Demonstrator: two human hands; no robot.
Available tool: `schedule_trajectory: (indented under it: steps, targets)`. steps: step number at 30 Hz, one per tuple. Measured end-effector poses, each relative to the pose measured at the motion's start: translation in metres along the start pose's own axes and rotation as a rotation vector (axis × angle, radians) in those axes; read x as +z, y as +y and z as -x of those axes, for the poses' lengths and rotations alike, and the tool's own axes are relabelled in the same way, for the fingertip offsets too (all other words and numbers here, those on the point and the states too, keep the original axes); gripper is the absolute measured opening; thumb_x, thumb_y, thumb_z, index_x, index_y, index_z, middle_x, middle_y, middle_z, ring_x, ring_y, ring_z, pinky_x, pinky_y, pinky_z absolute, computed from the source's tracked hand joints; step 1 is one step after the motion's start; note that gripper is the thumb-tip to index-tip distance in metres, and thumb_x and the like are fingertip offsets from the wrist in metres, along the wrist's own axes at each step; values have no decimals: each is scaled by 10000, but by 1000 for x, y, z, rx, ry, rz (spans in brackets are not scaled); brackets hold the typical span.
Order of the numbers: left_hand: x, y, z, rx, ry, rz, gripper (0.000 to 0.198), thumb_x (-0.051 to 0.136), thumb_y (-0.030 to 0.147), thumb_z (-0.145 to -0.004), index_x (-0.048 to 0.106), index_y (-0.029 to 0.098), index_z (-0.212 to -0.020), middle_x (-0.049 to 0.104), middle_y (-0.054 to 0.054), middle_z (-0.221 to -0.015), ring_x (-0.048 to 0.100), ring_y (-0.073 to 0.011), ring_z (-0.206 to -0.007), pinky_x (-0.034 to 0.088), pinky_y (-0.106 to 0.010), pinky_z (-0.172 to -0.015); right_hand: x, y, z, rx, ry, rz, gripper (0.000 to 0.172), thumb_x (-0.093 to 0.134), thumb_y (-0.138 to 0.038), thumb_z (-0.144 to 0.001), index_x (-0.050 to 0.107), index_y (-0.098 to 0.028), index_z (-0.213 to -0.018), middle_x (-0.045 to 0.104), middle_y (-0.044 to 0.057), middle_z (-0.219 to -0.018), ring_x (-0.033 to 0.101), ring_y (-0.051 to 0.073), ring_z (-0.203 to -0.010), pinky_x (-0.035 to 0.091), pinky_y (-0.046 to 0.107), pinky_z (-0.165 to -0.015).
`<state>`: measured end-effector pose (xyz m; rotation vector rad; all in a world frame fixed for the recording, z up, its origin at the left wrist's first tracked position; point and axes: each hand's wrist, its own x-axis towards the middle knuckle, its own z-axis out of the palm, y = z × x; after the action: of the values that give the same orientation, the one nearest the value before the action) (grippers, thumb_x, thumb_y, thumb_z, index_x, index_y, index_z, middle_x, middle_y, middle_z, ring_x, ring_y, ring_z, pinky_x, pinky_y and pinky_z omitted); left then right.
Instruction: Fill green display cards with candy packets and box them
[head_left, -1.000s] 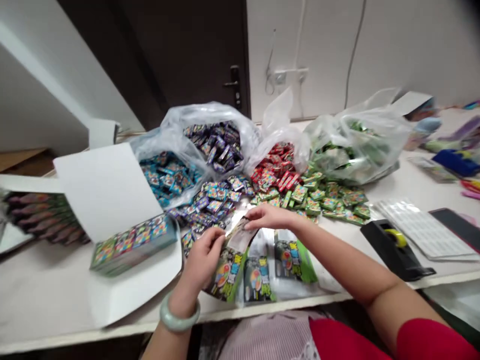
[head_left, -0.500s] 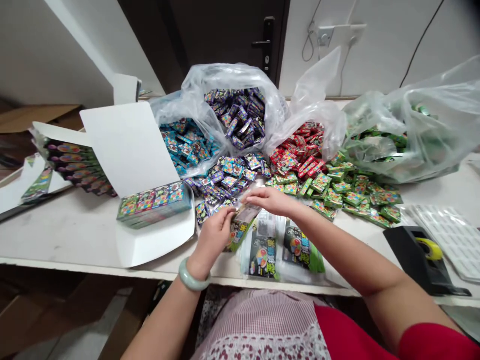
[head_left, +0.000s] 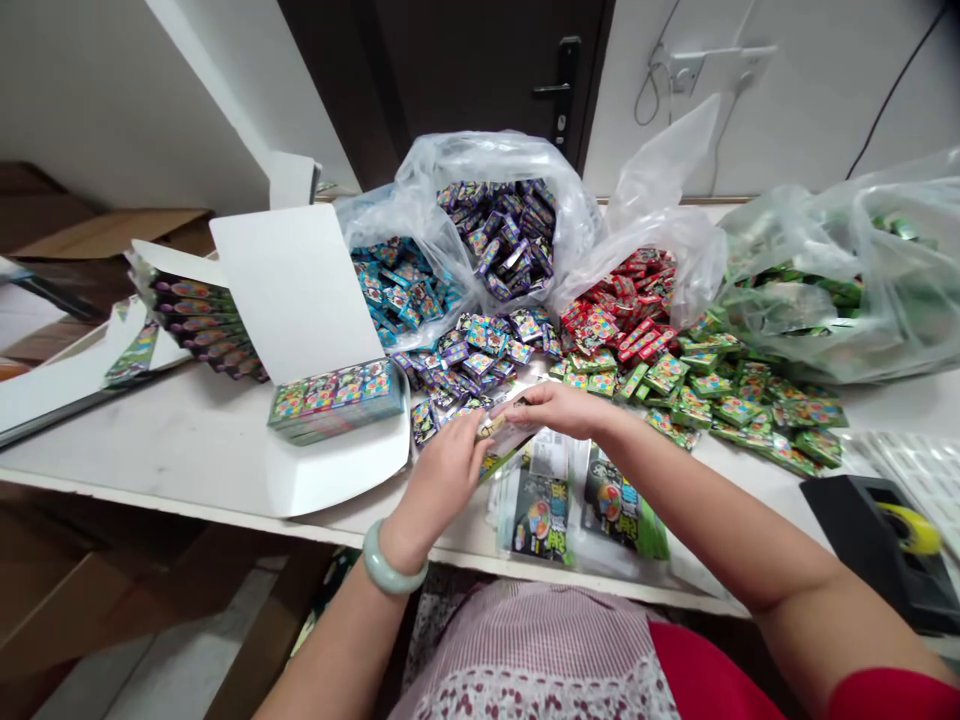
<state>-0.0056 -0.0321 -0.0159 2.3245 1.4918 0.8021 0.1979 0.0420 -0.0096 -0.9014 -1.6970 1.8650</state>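
- Both hands meet just past the near edge of the table (head_left: 187, 450) in the head view. Our left hand (head_left: 442, 480) and our right hand (head_left: 559, 408) each pinch the top of one printed pouch (head_left: 504, 440), fingers closed on it, neither palm free.
- We judge that this two-sided pinch keeps the thin top edge taut and lifted off the surface. Whether its mouth is open we cannot tell, as our fingers cover it.
- At 6 o'clock from it, two flat pouches (head_left: 541, 510) lie side by side in clear film, close to our body — within easy reach, it seems.
- At 12 o'clock, loose purple boxes (head_left: 472, 360) spill almost to our fingertips. Behind them sit a blue-filled bag (head_left: 397, 290) at 11 and a purple-filled bag (head_left: 502, 225) at 12, both with their mouths open toward us.
- At 1 o'clock lie red boxes (head_left: 619, 305), and at 2 to 3 o'clock green boxes (head_left: 735, 410) fan out before a clear bag (head_left: 840, 290) — colours kept in separate heaps, likely so each can be told by sight.
- At 9 to 10 o'clock a white carton (head_left: 300, 290) stands with its lid tipped back and a row of packs (head_left: 337, 395) upright inside.
- At 4 o'clock a tape dispenser (head_left: 877, 540) sits near the table edge.
- On our left wrist is a pale bangle (head_left: 390, 570).
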Motion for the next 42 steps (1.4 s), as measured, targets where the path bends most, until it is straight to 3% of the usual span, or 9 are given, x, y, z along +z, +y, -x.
schedule_trajectory:
  steps: [4, 8, 10, 15, 19, 22, 32, 36, 42]
  targets:
    - [-1, -6, -5, -128, 51, 97, 271, 442, 259, -905, 623, 187, -1093, 703, -104, -1025, 654, -244, -925, 498, -377, -865, 9, -14, -10, -93, 60, 167, 404, 635, -505, -801, 703, -112, -866, 694, 30, -811, 629, 180, -815, 503, 337, -798]
    - [3, -19, -3, -336, 162, 359, 239, 505, 335, -882, 652, 179, -987, 711, -66, -922, 648, -221, -857, 507, -338, -803, 19, -19, -1, -349, 494, 454, 308, 616, -375, -849, 643, -153, -1061, 631, 105, -1170, 530, 251, -1155, 420, 395, -983]
    - [6, -21, 0, -374, 204, 432, 282, 486, 370, -897, 639, 162, -1010, 708, -70, -936, 651, -213, -866, 518, -323, -773, 29, -8, 9, -390, 595, 374, 508, 691, -360, -784, 541, -187, -1238, 509, 124, -1358, 439, 257, -1275, 399, 398, -1020]
    - [20, -9, -6, -519, 266, 1061, 311, 655, 389, -798, 643, 169, -1017, 721, -57, -988, 665, -202, -916, 524, -318, -823, 51, 35, 18, -122, 229, -84, 419, 730, -477, -704, 595, -178, -965, 674, 67, -975, 631, 204, -913, 505, 354, -832]
    - [33, 1, -16, -571, 261, 1277, 413, 665, 463, -768, 632, 155, -1040, 731, -81, -974, 681, -226, -932, 543, -352, -821, 46, 45, 14, -66, 376, -172, 411, 767, -506, -634, 540, -179, -736, 593, -28, -677, 533, 112, -610, 440, 258, -600]
    - [35, 5, -8, -587, 90, 1344, 433, 718, 398, -746, 621, 159, -1094, 725, -84, -1025, 682, -220, -937, 545, -339, -824, 39, 46, 16, -38, 497, -219, 466, 765, -553, -600, 481, -188, -660, 493, -71, -560, 438, 82, -520, 346, 224, -510]
    - [33, -2, 18, -711, -34, 1474, 458, 772, 301, -713, 590, 171, -1112, 733, -54, -947, 692, -170, -793, 552, -276, -712, 54, 64, 47, 129, 277, -117, 379, 788, -430, -659, 489, -202, -707, 534, -40, -639, 497, 117, -593, 388, 246, -549]
    - [32, 4, 3, -620, 207, 1412, 376, 749, 312, -741, 595, 173, -1055, 719, -47, -980, 679, -153, -841, 541, -248, -740, 56, 70, 70, 184, 136, -137, 325, 801, -364, -669, 554, -194, -795, 596, -7, -728, 579, 159, -704, 462, 278, -620]
    - [51, 31, 13, -579, 119, 1390, 550, 709, 276, -781, 460, 250, -1270, 714, -15, -959, 670, -130, -863, 535, -246, -777, 37, 54, 94, -37, 477, -214, 650, 772, -245, -693, 426, -274, -1243, 590, -5, -937, 620, 133, -795, 517, 290, -749]
